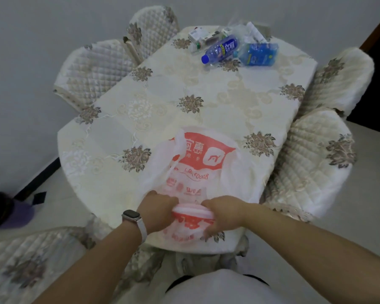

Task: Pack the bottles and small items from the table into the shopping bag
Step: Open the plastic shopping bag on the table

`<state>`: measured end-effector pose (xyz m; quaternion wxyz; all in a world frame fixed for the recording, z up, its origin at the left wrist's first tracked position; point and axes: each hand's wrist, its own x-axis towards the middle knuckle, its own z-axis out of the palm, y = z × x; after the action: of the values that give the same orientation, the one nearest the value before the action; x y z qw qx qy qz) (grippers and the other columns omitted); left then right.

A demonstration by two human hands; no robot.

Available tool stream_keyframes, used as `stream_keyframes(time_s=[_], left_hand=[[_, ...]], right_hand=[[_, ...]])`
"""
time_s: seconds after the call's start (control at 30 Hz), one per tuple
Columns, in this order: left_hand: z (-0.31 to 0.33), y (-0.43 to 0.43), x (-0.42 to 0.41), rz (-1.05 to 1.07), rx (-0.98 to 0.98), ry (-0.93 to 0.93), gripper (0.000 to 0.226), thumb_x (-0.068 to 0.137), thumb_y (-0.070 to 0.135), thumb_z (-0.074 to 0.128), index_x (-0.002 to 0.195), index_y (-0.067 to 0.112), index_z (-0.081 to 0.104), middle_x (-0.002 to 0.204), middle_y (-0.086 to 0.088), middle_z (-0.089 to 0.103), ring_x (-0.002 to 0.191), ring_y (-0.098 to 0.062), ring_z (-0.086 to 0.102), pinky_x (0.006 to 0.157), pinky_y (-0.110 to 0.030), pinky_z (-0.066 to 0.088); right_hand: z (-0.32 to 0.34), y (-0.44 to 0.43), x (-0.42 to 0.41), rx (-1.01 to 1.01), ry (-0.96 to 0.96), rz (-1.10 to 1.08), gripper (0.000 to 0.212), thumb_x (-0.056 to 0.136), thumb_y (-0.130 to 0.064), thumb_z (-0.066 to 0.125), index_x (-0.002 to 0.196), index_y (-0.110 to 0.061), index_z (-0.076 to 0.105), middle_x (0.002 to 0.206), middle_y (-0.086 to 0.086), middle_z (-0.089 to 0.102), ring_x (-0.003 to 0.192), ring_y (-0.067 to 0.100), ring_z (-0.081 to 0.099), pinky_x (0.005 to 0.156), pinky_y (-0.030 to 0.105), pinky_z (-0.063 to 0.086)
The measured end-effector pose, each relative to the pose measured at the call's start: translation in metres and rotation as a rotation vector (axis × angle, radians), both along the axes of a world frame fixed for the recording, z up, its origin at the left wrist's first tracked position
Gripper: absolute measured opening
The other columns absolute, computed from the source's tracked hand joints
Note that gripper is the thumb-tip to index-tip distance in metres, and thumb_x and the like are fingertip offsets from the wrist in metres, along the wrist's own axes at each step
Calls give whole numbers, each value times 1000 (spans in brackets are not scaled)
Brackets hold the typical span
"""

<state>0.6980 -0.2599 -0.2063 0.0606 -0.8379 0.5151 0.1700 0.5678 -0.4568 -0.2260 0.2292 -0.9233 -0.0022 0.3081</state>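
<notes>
Tablecloth (184, 88) bears red-printed shopping bag (198, 163), "0008" legible, reversed, both hands gripping.

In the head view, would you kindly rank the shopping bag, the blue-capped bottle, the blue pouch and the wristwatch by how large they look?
1. Shopping bag, by far the largest.
2. Blue-capped bottle and blue pouch: they look about alike, so no ranking between them.
3. Wristwatch, smallest, although it is nearest the camera.
</notes>
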Motion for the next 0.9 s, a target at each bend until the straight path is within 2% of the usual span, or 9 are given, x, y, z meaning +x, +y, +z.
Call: stream_keyframes(time_s=[0.1,0.2,0.27,0.37,0.53,0.63,0.7,0.8,0.9], left_hand=[[-1,5,1,37,-325,-76,13,75,26,55,73,20,65,62,-2,66,53,-28,64,51,-29,48],[9,3,1,66,-555,-214,26,72,26,47,80,14,69,65,-4,68,53,-28,63,45,-30,48],[17,1,1,58,-635,-245,26,75,24,47,81,11,69,65,-6,66,54,-29,61,45,-31,48],[22,2,2,-62,-615,-196,23,79,26,49,79,11,66,66,-4,61,54,-28,58,45,-30,44],[1,13,-3,-178,-371,-93,24,83,38,49,72,22,64,65,5,60,56,-22,58,49,-29,41],[-13,16,-18,-152,-197,-32,40,85,59,44,85,28,69,73,8,66,64,-18,62,55,-30,48],[-12,14,-28,-99,-214,18,52,85,71,45,99,28,70,85,8,69,74,-16,63,63,-32,51],[6,-3,-33,-4,-368,127,53,92,63,44,111,22,70,105,5,70,92,-16,65,78,-34,54],[22,-30,-24,-30,-498,47,41,95,43,46,108,15,72,113,-3,71,100,-21,67,84,-37,57]], right_hand=[[5,-4,-8,-72,-107,2,32,86,-46,62,108,-24,54,96,0,63,84,21,59,72,33,48],[13,-18,-9,-203,-342,-47,18,93,-31,51,104,-18,54,93,4,63,84,26,60,62,31,40],[20,-33,-8,-276,-481,-79,14,89,-27,55,98,-16,54,88,5,61,78,27,59,57,30,36],[26,-58,-10,-384,-631,-64,22,67,-14,73,77,-12,53,70,5,52,58,25,50,42,29,26],[17,-85,-18,-520,-612,-66,33,54,-5,78,70,-12,50,63,4,45,51,23,39,44,29,22],[11,-80,-30,-458,-540,-10,32,56,-12,77,73,-15,50,67,2,48,54,22,43,49,30,28],[10,-75,-38,-389,-451,61,26,68,-29,69,86,-18,54,80,0,53,67,20,48,59,32,34],[20,-70,-43,-259,-382,88,43,80,-49,51,112,-21,57,100,-3,56,86,17,50,75,31,39],[30,-68,-33,-114,-412,-31,52,89,-56,47,127,-22,56,114,-4,58,101,16,53,89,34,45]])
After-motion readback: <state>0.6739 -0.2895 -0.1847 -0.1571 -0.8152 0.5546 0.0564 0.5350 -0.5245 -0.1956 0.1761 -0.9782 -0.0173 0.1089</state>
